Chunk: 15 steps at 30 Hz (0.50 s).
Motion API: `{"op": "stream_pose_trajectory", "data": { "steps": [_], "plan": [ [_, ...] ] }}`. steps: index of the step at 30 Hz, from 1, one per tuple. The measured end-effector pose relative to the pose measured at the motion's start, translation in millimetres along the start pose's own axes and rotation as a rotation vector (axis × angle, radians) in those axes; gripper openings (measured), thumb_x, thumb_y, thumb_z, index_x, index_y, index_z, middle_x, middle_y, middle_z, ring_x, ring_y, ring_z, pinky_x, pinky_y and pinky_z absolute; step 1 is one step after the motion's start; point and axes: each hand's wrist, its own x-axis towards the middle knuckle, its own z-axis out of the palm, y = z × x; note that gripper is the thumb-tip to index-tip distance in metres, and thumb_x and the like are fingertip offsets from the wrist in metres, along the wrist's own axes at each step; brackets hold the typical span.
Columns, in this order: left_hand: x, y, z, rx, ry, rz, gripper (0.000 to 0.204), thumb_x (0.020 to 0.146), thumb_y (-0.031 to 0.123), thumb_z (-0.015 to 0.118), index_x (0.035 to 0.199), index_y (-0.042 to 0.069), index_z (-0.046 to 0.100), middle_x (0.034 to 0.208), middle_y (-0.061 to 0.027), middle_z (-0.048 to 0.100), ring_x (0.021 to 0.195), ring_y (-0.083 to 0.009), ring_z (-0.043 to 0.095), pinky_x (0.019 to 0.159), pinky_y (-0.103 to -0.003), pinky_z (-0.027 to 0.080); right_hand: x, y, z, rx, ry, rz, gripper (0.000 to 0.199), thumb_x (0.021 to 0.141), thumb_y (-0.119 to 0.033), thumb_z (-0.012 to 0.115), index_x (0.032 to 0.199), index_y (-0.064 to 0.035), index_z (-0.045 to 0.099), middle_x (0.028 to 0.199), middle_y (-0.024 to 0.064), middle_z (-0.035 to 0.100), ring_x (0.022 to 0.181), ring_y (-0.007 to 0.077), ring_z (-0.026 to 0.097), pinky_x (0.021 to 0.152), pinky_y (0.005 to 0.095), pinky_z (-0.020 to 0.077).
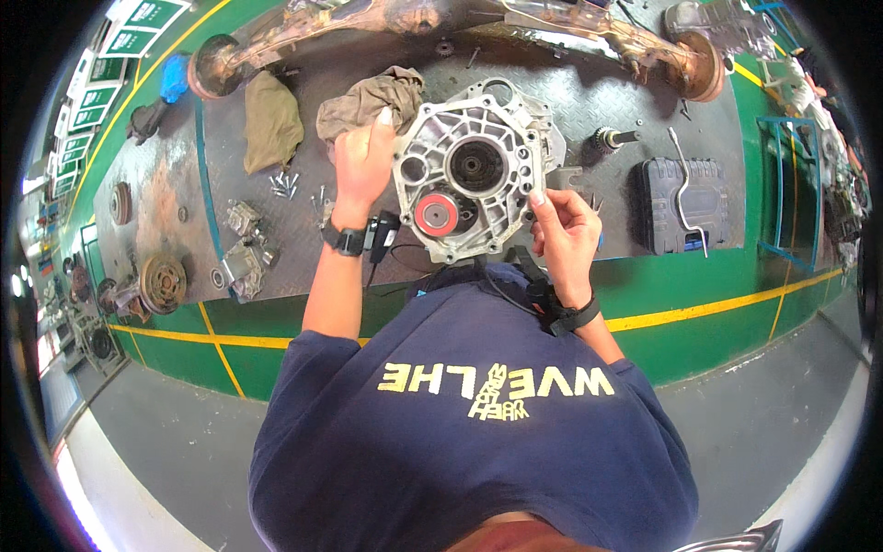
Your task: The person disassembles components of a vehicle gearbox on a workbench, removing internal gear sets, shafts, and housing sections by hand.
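A pale metal gearbox housing (509,147) stands at the bench edge in front of me, its open face with round bores turned toward me. A red-ringed round part (435,214) sits in its lower left bore. My left hand (364,166) is closed at the housing's left edge, one digit pointing up; its curled fingers are partly hidden. At the right edge, my right hand (565,230) grips the rim between thumb and bent fingers. Behind my left hand lies a crumpled grey-brown cloth (368,99). Both wrists wear black bands.
A rusty axle (368,20) spans the bench's far side. At right are a gear shaft (614,139) and a black tool case (664,207) with a cranked speed wrench (683,184) on it. At left lie an olive cloth (273,124), several bolts (283,185) and metal castings (244,262).
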Motion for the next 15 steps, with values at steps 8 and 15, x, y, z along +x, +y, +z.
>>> {"op": "stream_pose_trajectory", "data": {
  "steps": [8, 15],
  "plan": [
    [-4.4, -36.3, 16.1, -0.136, 0.034, 0.031, 0.052, 0.112, 0.03, 0.057, 0.073, -0.003, 0.052, 0.062, -0.0029, 0.036, 0.063, -0.0104, 0.036, 0.053, -0.04, 0.031, 3.6, 17.7, -2.2, -0.028, 0.063, -0.097, 0.02, 0.097, -0.015, 0.084, 0.101, 0.0018, 0.074, 0.072, -0.0049, 0.064, 0.056, 0.0005, 0.05, 0.049, 0.0209, 0.0368],
    [-18.9, -39.9, 7.6, -0.059, -0.087, -0.108, 0.046, 0.112, 0.027, 0.049, 0.08, -0.004, 0.06, 0.071, -0.0033, 0.055, 0.072, -0.0096, 0.048, 0.065, -0.034, 0.04, -5.7, 16.8, -6.7, 0.035, 0.099, -0.099, 0.027, 0.092, -0.021, 0.089, 0.102, 0.0009, 0.078, 0.068, -0.0049, 0.062, 0.061, 0.0009, 0.049, 0.053, 0.0221, 0.04]
  ]
}}
